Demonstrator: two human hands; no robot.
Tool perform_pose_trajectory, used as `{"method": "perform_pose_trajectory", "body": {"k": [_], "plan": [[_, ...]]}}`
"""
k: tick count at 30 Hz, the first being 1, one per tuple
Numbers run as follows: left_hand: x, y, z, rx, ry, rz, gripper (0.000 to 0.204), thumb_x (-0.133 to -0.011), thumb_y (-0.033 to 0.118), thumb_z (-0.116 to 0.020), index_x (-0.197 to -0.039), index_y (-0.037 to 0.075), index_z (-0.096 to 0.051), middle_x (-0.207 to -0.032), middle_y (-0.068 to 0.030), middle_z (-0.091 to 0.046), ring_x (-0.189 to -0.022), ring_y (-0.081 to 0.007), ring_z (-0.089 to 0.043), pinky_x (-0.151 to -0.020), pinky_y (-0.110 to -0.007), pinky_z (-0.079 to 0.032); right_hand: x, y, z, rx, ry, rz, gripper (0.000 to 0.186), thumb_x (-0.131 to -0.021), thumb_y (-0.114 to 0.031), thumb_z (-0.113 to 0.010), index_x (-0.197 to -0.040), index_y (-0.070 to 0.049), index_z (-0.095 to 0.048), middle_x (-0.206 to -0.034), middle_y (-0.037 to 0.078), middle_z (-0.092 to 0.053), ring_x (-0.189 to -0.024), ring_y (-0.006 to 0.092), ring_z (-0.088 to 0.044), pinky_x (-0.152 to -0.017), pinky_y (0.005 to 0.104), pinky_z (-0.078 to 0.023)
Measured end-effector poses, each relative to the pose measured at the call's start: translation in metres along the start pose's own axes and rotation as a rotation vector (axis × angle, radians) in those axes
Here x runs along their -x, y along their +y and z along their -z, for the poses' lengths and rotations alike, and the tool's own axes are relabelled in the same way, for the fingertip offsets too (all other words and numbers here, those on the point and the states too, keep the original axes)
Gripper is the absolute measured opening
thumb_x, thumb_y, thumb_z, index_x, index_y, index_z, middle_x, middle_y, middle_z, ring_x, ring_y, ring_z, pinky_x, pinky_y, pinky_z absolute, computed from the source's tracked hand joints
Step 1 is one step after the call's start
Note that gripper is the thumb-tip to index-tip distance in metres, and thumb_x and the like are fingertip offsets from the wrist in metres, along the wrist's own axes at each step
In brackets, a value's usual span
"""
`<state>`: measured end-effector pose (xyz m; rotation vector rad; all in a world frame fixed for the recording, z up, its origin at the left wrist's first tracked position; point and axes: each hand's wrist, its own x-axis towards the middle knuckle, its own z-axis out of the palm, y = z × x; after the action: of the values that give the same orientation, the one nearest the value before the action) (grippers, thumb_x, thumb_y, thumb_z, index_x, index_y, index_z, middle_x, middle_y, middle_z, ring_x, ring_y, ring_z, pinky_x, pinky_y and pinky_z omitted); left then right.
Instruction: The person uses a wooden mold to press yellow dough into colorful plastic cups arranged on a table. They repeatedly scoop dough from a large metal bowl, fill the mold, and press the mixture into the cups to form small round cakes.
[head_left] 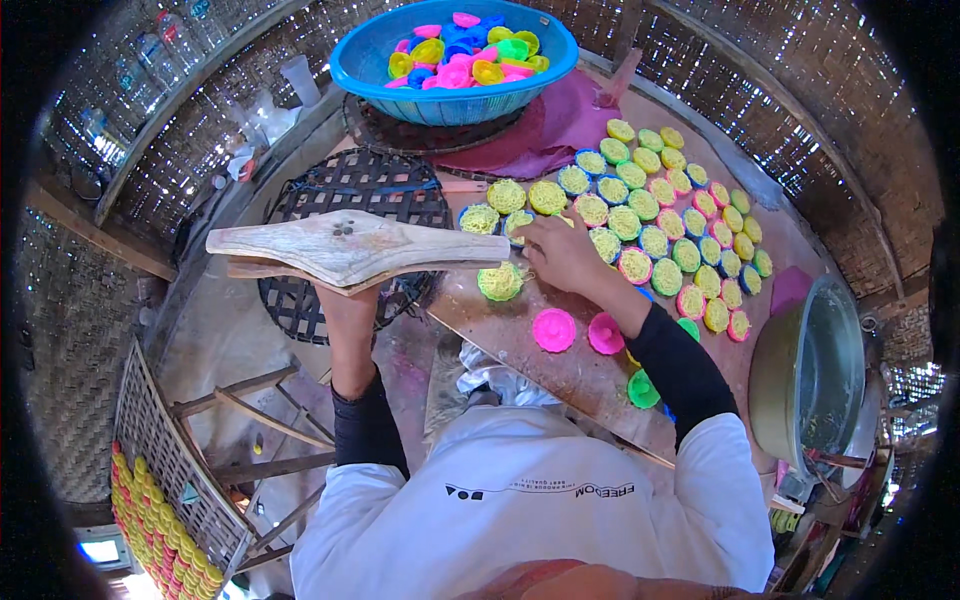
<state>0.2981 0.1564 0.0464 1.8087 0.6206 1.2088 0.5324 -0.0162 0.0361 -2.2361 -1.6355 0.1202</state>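
My left hand is wrapped round a pale wooden press from below, a long two-handled tool with a wide middle, and lifts it left of the table. Most of those fingers are hidden under the wood. On the table, my right hand has its fingers bent onto a small blue-rimmed cup filled with fine yellow strands; the fingertips partly cover it. A green-rimmed filled cup sits just nearer to me. Two empty pink cups and a green cup lie below my right forearm.
Rows of filled cups cover the table's right side. A blue basin of colourful cups stands at the back, a large green-grey tub at right. Under the press lies a dark woven tray; a slatted rack leans at lower left.
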Motion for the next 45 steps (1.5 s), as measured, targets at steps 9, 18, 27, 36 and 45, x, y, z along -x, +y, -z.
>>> {"method": "perform_pose_trajectory", "body": {"k": [9,18,27,36,45], "plan": [[0.001,-0.001,-0.006,-0.009,-0.015,-0.074,0.035,-0.073,0.010,-0.069,-0.103,-0.001,-0.055,-0.098,-0.0098,-0.061,-0.089,-0.0207,-0.057,-0.082,-0.032,-0.043,0.016,0.003,-0.026,0.238,0.064,0.115,0.022,-0.068,-0.016,-0.063,-0.089,-0.013,-0.066,-0.085,0.006,-0.053,-0.091,0.0230,-0.050,-0.081,0.0422,-0.033],[0.001,-0.004,-0.011,0.065,-0.075,0.012,0.042,-0.068,0.005,-0.072,-0.105,-0.002,-0.053,-0.098,-0.0093,-0.060,-0.088,-0.0189,-0.057,-0.081,-0.030,-0.044,0.021,0.003,-0.041,0.295,0.150,0.079,0.015,-0.066,-0.020,-0.064,-0.079,-0.014,-0.067,-0.084,0.005,-0.052,-0.090,0.0218,-0.050,-0.082,0.0411,-0.033],[0.001,-0.003,-0.005,0.063,-0.083,0.040,0.041,-0.069,0.004,-0.072,-0.104,-0.003,-0.053,-0.099,-0.0099,-0.060,-0.088,-0.0187,-0.057,-0.079,-0.029,-0.045,0.012,-0.016,-0.002,-0.052,0.036,-0.192,0.015,-0.073,-0.023,-0.058,-0.076,-0.015,-0.070,-0.085,0.011,-0.058,-0.087,0.0275,-0.054,-0.080,0.0459,-0.035],[0.003,0.004,-0.003,0.079,-0.076,0.044,0.044,-0.069,0.003,-0.070,-0.108,-0.002,-0.050,-0.102,-0.0095,-0.059,-0.090,-0.0182,-0.057,-0.082,-0.029,-0.044,0.015,-0.015,-0.022,0.025,0.029,-0.169,0.012,-0.070,-0.020,-0.063,-0.078,-0.018,-0.071,-0.081,0.009,-0.060,-0.087,0.0263,-0.055,-0.081,0.0459,-0.034],[0.004,-0.008,-0.011,-0.047,-0.073,-0.075,0.045,-0.070,0.008,-0.071,-0.109,-0.002,-0.050,-0.104,-0.0119,-0.058,-0.095,-0.0209,-0.056,-0.087,-0.033,-0.041,0.012,-0.013,-0.015,0.037,0.049,-0.154,0.016,-0.073,-0.027,-0.064,-0.084,-0.017,-0.069,-0.089,0.008,-0.058,-0.092,0.0254,-0.053,-0.084,0.0456,-0.032]]}}
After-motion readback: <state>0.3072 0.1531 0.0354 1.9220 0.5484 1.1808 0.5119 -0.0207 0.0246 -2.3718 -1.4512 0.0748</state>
